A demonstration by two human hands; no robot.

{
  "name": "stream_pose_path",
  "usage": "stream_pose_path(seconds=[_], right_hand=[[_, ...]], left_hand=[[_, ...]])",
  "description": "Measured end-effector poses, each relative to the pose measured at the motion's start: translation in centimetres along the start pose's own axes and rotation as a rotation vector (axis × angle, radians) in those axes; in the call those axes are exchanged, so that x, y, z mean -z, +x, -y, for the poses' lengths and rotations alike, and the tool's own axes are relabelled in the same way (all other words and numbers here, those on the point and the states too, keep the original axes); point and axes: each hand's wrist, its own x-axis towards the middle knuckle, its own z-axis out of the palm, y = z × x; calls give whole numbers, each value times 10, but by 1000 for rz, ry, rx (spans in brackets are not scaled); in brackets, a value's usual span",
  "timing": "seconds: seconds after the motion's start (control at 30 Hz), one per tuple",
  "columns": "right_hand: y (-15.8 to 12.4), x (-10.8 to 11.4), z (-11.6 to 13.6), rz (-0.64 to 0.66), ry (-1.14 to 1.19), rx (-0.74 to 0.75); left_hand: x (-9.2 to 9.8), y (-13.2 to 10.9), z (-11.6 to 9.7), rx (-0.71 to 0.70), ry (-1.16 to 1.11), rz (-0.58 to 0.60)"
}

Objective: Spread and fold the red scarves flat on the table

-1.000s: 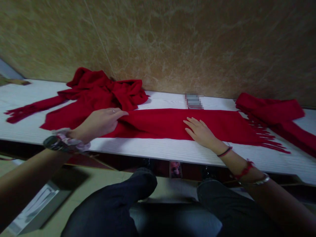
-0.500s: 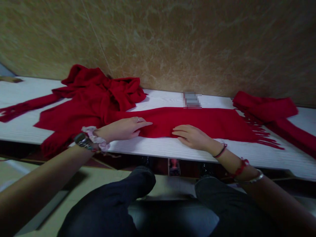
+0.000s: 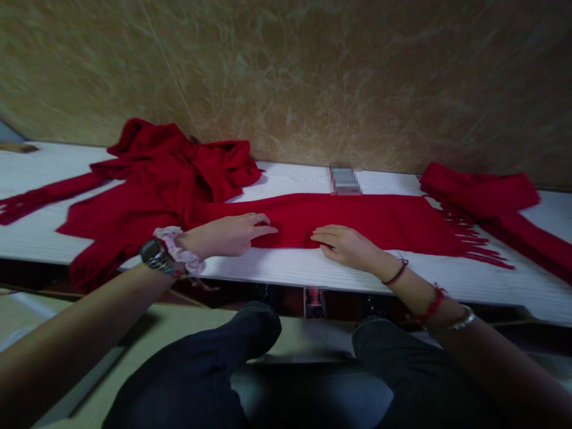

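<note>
A long red scarf (image 3: 379, 220) with a fringed right end lies stretched along a white table (image 3: 286, 271). My left hand (image 3: 227, 234) lies on its near edge with the fingers stretched toward the right, a ring on one finger. My right hand (image 3: 346, 243) rests flat on the same edge a short gap away, fingers pointing left. Neither hand grips the cloth. The scarf's left part runs into a bunched red heap (image 3: 174, 164) by the wall.
Another red scarf (image 3: 487, 196) lies at the right end of the table. A small blurred object (image 3: 345, 180) stands by the brown marbled wall. My dark-trousered knees are below the table edge. A red fringed strip (image 3: 40, 196) trails off at the far left.
Both hands have slid toward each other along the scarf's near edge. The scarf's left part has been drawn down over the table edge.
</note>
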Motion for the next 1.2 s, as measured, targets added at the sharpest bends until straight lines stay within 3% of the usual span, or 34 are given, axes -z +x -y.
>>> stream_pose_path(seconds=[0.2, 0.33, 0.43, 0.7, 0.87, 1.03, 1.2], right_hand=[[8, 12, 4, 85, 64, -19], [14, 20, 11, 203, -7, -51], [15, 19, 17, 221, -82, -86], [16, 2, 18, 42, -107, -178], [14, -2, 18, 13, -121, -230], [11, -5, 11, -117, 31, -263], [12, -5, 5, -204, 123, -297]], left_hand=[[7, 11, -19, 18, -34, 36], [8, 21, -25, 94, 5, 67], [5, 26, -27, 128, 32, 33], [-1, 18, -33, 211, 40, -68], [1, 17, -38, 201, 55, -83], [2, 22, -43, 149, 46, -111], [0, 27, -44, 187, 110, -162]])
